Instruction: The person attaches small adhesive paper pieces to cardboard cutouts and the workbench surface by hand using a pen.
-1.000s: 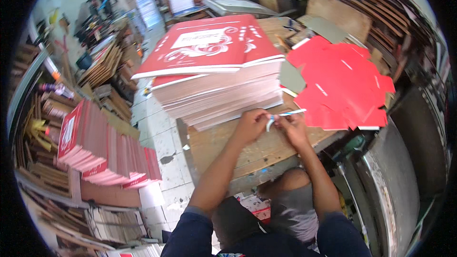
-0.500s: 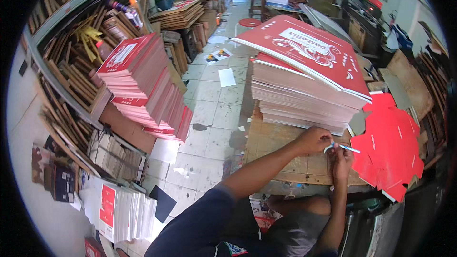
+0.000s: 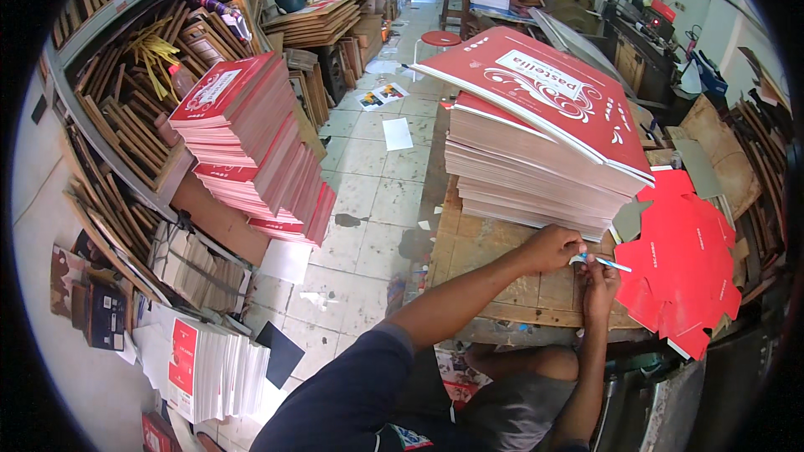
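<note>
Both my hands meet over the near part of a wooden tabletop (image 3: 519, 289). Between them is a thin blue-and-white stick (image 3: 618, 265), pen-like, its exact kind unclear. My right hand (image 3: 600, 291) grips it from below, with its far end pointing right. My left hand (image 3: 550, 249) is closed in a pinch at the other end, where a small white bit shows. Just beyond my hands stands a tall stack of pale sheets or boards (image 3: 528, 172), topped by red printed covers (image 3: 536, 75) lying askew. Flat red die-cut card pieces (image 3: 682, 259) lie to the right.
On the left, stacked red-covered boards (image 3: 243, 134) stand before a metal shelf (image 3: 134, 0) packed with wooden boards. White booklets (image 3: 222, 368) sit at lower left. Loose papers (image 3: 398, 134) lie on the tiled floor (image 3: 360, 201). A red stool (image 3: 440, 38) stands farther back.
The white curl at the stick's left end looks smaller between my fingers. My hands stay in nearly the same place; the view has shifted slightly.
</note>
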Demonstrator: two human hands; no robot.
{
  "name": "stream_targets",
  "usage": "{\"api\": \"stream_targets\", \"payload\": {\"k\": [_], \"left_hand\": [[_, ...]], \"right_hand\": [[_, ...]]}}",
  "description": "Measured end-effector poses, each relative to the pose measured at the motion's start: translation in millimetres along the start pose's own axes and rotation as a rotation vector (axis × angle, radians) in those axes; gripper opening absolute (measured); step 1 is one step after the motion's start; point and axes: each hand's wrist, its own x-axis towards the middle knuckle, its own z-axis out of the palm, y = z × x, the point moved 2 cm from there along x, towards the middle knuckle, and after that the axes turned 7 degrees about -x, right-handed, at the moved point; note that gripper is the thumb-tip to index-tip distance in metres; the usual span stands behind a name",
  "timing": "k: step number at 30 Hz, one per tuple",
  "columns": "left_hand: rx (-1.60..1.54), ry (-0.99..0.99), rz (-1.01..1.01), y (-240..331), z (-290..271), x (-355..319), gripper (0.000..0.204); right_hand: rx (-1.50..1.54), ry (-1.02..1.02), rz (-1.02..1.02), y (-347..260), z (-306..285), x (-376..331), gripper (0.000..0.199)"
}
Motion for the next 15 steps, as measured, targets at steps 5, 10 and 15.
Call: {"api": "stream_targets", "payload": {"k": [5,10,15], "left_hand": [[0.012,-0.021,0.012,-3.4,0.6,1.5,0.028],[0.095,-0.032,-0.016,-3.4,-0.5,1.4,0.032],[0.075,0.002,-0.004,-1.1,1.4,1.3,0.035]], "right_hand": [[-0.039,0.022,-0.007,-3.5,-1.1,-1.7,0.016],[-0.038,0.024,-0.002,-2.0,0.1,-1.8,0.017],[-0.053,0.015,-0.026,-1.1,-2.9,-0.7,0.017]]}}
